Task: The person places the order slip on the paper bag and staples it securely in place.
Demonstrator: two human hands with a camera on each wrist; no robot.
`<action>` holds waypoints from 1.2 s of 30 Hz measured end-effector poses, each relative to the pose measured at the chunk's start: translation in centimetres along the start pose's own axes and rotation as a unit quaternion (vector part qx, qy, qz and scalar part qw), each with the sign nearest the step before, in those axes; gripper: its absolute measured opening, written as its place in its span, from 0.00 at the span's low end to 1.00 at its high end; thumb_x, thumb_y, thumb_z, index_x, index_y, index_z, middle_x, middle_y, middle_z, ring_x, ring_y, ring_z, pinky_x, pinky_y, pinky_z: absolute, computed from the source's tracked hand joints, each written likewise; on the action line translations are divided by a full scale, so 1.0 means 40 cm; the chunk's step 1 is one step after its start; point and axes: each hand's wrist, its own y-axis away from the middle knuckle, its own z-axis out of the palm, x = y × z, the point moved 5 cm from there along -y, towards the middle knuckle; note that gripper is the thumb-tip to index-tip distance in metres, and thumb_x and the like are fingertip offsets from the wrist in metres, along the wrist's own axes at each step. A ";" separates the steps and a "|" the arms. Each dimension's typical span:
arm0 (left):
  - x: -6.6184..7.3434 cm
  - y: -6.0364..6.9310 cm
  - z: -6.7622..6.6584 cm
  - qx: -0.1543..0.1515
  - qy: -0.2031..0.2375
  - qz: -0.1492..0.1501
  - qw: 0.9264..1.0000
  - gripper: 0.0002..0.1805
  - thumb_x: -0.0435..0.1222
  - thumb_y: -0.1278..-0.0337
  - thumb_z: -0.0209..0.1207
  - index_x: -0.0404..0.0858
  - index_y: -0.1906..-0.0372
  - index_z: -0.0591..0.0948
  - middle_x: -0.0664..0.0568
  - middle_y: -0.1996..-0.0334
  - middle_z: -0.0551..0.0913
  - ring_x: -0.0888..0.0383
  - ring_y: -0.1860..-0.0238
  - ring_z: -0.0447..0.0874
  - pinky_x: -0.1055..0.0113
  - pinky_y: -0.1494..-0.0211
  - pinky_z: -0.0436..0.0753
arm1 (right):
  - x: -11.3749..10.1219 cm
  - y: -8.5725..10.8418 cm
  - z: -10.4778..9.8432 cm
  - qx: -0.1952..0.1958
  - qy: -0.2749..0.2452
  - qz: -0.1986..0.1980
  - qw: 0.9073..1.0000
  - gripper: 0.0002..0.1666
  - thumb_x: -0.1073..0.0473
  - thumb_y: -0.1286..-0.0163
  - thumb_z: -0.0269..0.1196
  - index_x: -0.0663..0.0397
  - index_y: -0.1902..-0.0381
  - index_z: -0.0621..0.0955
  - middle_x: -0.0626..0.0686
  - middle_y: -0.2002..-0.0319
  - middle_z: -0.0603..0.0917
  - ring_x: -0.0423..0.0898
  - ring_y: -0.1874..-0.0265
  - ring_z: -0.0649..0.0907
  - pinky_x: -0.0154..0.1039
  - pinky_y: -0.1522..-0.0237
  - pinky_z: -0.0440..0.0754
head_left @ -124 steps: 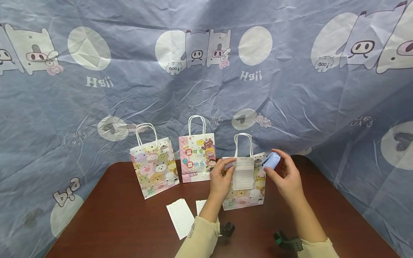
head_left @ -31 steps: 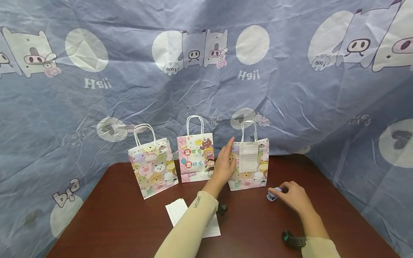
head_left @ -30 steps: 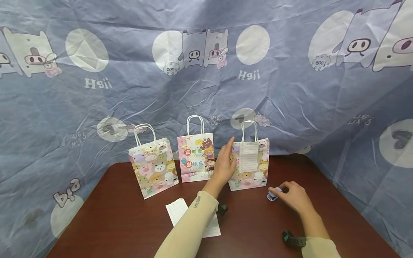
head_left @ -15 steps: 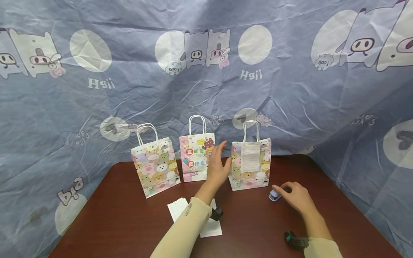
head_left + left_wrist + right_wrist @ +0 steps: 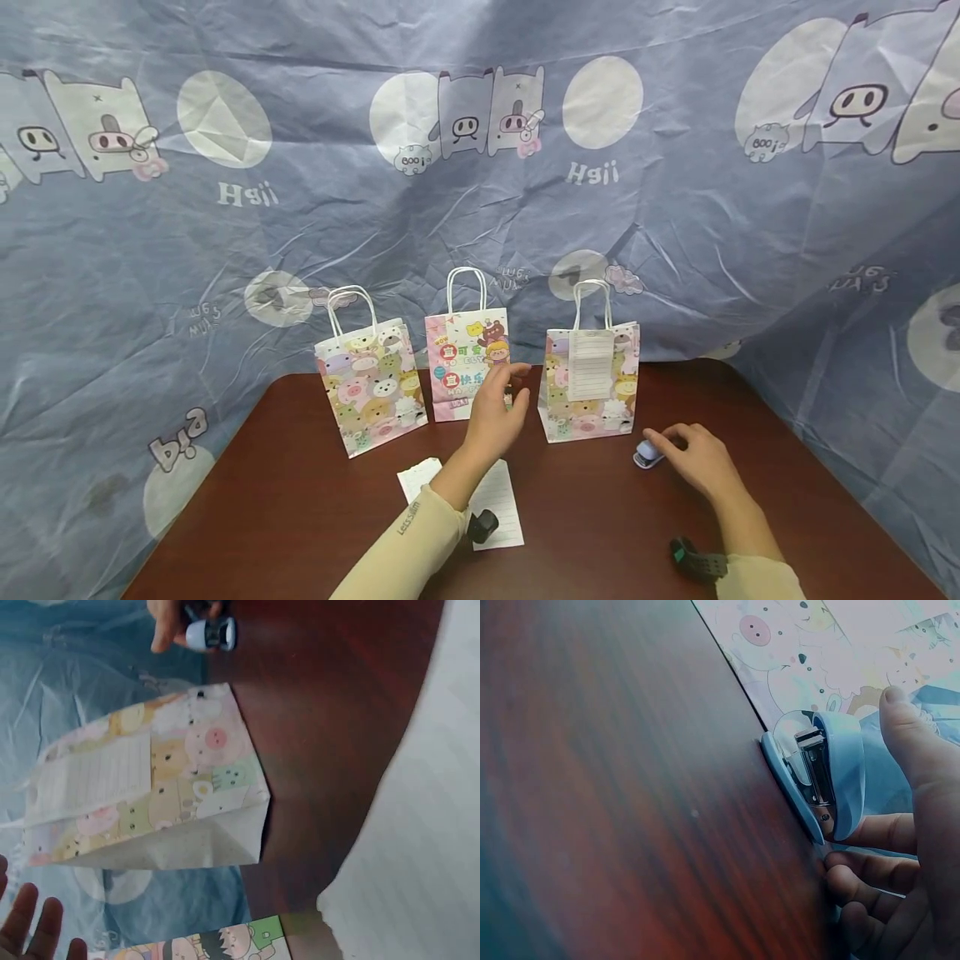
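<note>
My right hand is beside a small light-blue stapler that stands on the table. In the right wrist view a finger touches or nearly touches the back of the stapler, while the thumb is spread away from it. My left hand is in the air with relaxed fingers, holding nothing, in front of the middle paper bag. The right paper bag, printed with animals, stands upright with a lined paper slip hanging flat on its front near the top edge.
Two more lined slips lie on the table: one slip below my left forearm, another slip partly hidden by that arm. A third bag with animal print stands at the left. A patterned blue cloth hangs behind the table.
Seconds ago my right hand held the stapler up by the right bag; now it stands on the table. That bag is farther back. My left hand has left the bag and moved left and down.
</note>
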 end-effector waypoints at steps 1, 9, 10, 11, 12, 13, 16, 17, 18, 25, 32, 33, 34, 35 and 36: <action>0.000 0.008 -0.002 -0.006 0.001 -0.006 1.000 0.19 0.28 0.38 0.59 0.38 0.42 0.79 0.46 0.50 0.82 0.52 0.53 0.82 0.56 0.47 0.82 | 0.000 0.001 0.000 0.000 0.000 0.000 1.000 0.47 0.23 0.33 0.50 0.62 0.47 0.81 0.70 0.44 0.76 0.69 0.45 0.76 0.67 0.45 0.74; -0.028 0.068 -0.032 -0.003 0.002 -0.085 0.996 0.15 0.31 0.37 0.58 0.47 0.48 0.82 0.55 0.57 0.88 0.58 0.60 0.86 0.69 0.56 0.83 | 0.005 -0.001 -0.006 -0.006 -0.007 0.008 1.000 0.48 0.22 0.33 0.50 0.61 0.45 0.80 0.72 0.42 0.75 0.70 0.42 0.74 0.67 0.45 0.73; -0.035 0.073 -0.035 -0.005 0.003 -0.091 0.996 0.15 0.31 0.37 0.58 0.47 0.48 0.82 0.55 0.57 0.88 0.58 0.60 0.86 0.69 0.56 0.82 | 0.005 -0.001 -0.007 -0.006 -0.008 0.009 1.000 0.48 0.22 0.33 0.50 0.61 0.45 0.80 0.71 0.42 0.75 0.70 0.42 0.74 0.67 0.45 0.73; -0.045 0.078 -0.037 -0.008 0.007 -0.098 0.995 0.15 0.31 0.37 0.58 0.47 0.48 0.83 0.55 0.57 0.88 0.58 0.60 0.86 0.69 0.56 0.82 | 0.006 -0.001 -0.007 -0.006 -0.008 0.009 1.000 0.48 0.22 0.33 0.50 0.61 0.45 0.80 0.71 0.42 0.75 0.70 0.43 0.74 0.67 0.45 0.73; -0.054 0.083 -0.040 -0.011 0.015 -0.104 0.994 0.15 0.31 0.37 0.58 0.47 0.48 0.83 0.54 0.57 0.88 0.57 0.60 0.86 0.69 0.56 0.82 | 0.005 -0.001 -0.007 -0.006 -0.009 0.008 1.000 0.48 0.22 0.33 0.50 0.61 0.45 0.80 0.71 0.42 0.75 0.70 0.43 0.74 0.67 0.45 0.73; -0.066 0.088 -0.043 -0.014 0.023 -0.113 0.993 0.15 0.31 0.37 0.57 0.47 0.48 0.83 0.54 0.57 0.88 0.58 0.60 0.86 0.70 0.55 0.81 | 0.005 0.000 -0.006 -0.006 -0.009 0.006 1.000 0.47 0.23 0.33 0.50 0.61 0.45 0.80 0.70 0.42 0.75 0.70 0.43 0.74 0.67 0.45 0.73; -0.102 0.104 -0.050 -0.021 0.062 -0.146 0.987 0.14 0.31 0.35 0.57 0.47 0.48 0.83 0.52 0.57 0.88 0.57 0.58 0.86 0.70 0.53 0.81 | 0.003 0.001 0.000 -0.009 -0.009 0.003 1.000 0.48 0.22 0.33 0.50 0.61 0.44 0.80 0.70 0.42 0.76 0.70 0.42 0.75 0.67 0.44 0.73; -0.114 0.109 -0.052 -0.023 0.081 -0.158 0.984 0.14 0.31 0.35 0.57 0.46 0.48 0.83 0.51 0.57 0.88 0.56 0.57 0.86 0.71 0.53 0.81 | 0.003 0.001 0.003 -0.011 -0.009 0.003 1.000 0.48 0.22 0.33 0.50 0.61 0.44 0.80 0.70 0.42 0.76 0.70 0.42 0.74 0.67 0.44 0.73; -0.126 0.115 -0.053 -0.025 0.099 -0.170 0.980 0.14 0.31 0.34 0.56 0.46 0.48 0.83 0.49 0.56 0.88 0.55 0.56 0.86 0.71 0.52 0.80 | 0.003 0.002 0.006 -0.013 -0.010 0.003 1.000 0.48 0.22 0.33 0.50 0.61 0.44 0.80 0.69 0.41 0.76 0.70 0.42 0.74 0.68 0.44 0.73; -0.178 0.153 -0.046 -0.031 0.198 -0.236 0.951 0.15 0.28 0.34 0.55 0.34 0.45 0.80 0.37 0.53 0.85 0.42 0.52 0.85 0.71 0.53 0.82 | 0.008 0.002 0.010 -0.015 -0.012 0.011 1.000 0.49 0.21 0.33 0.49 0.61 0.43 0.79 0.70 0.40 0.74 0.71 0.40 0.73 0.69 0.43 0.71; -0.199 0.177 -0.041 -0.042 0.243 -0.287 0.926 0.16 0.29 0.33 0.54 0.33 0.42 0.78 0.37 0.50 0.85 0.58 0.58 0.85 0.59 0.50 0.84 | 0.008 0.003 0.006 -0.018 -0.015 0.013 1.000 0.48 0.22 0.32 0.49 0.60 0.42 0.79 0.70 0.38 0.73 0.71 0.40 0.73 0.69 0.43 0.71; -0.204 0.183 -0.040 -0.044 0.250 -0.292 0.922 0.17 0.30 0.33 0.54 0.33 0.42 0.78 0.37 0.49 0.85 0.59 0.58 0.85 0.58 0.49 0.83 | 0.008 0.003 0.006 -0.019 -0.015 0.014 1.000 0.48 0.22 0.33 0.49 0.60 0.42 0.79 0.70 0.38 0.73 0.71 0.40 0.73 0.69 0.43 0.71; -0.209 0.187 -0.039 -0.046 0.257 -0.294 0.919 0.17 0.30 0.33 0.53 0.33 0.42 0.78 0.37 0.49 0.84 0.60 0.57 0.85 0.58 0.49 0.83 | 0.008 0.004 0.005 -0.019 -0.016 0.015 1.000 0.48 0.22 0.32 0.49 0.60 0.42 0.79 0.71 0.38 0.73 0.71 0.40 0.73 0.69 0.43 0.71; -0.214 0.192 -0.038 -0.048 0.264 -0.293 0.918 0.17 0.30 0.32 0.53 0.32 0.41 0.77 0.36 0.48 0.84 0.60 0.57 0.85 0.59 0.49 0.83 | 0.008 0.004 0.005 -0.019 -0.017 0.015 1.000 0.48 0.22 0.32 0.49 0.59 0.42 0.79 0.71 0.37 0.73 0.71 0.40 0.73 0.69 0.43 0.71; -0.219 0.197 -0.038 -0.050 0.271 -0.291 0.916 0.17 0.30 0.32 0.53 0.31 0.41 0.77 0.35 0.48 0.84 0.60 0.57 0.85 0.60 0.49 0.83 | 0.008 0.004 0.005 -0.019 -0.018 0.016 1.000 0.48 0.22 0.32 0.49 0.59 0.42 0.79 0.71 0.37 0.73 0.71 0.39 0.72 0.69 0.43 0.71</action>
